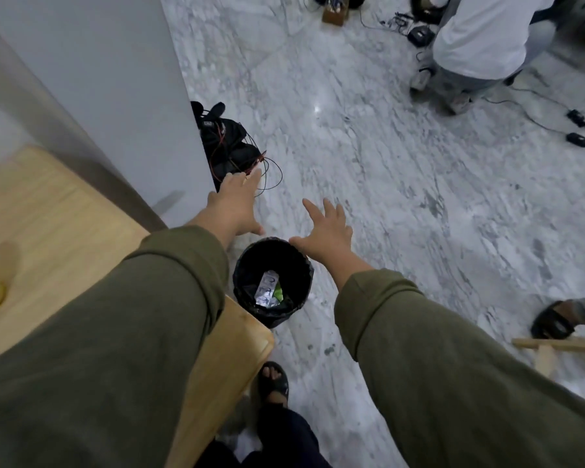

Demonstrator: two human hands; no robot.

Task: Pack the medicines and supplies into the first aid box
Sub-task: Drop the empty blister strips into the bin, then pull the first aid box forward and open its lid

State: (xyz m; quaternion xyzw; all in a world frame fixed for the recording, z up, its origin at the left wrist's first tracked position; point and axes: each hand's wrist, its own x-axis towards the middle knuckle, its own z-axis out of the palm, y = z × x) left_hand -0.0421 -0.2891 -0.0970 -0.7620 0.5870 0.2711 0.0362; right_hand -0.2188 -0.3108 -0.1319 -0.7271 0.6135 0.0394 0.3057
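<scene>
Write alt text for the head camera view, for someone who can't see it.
Both hands, left and right, reach out open and empty above a small black bin on the marble floor, beside a wooden table. Foil blister packs lie inside the bin.

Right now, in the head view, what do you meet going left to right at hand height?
Wooden table → left hand → black bin → right hand → bare marble floor. Both hands are open and empty, spread above the bin, which holds foil blister packs.
</scene>
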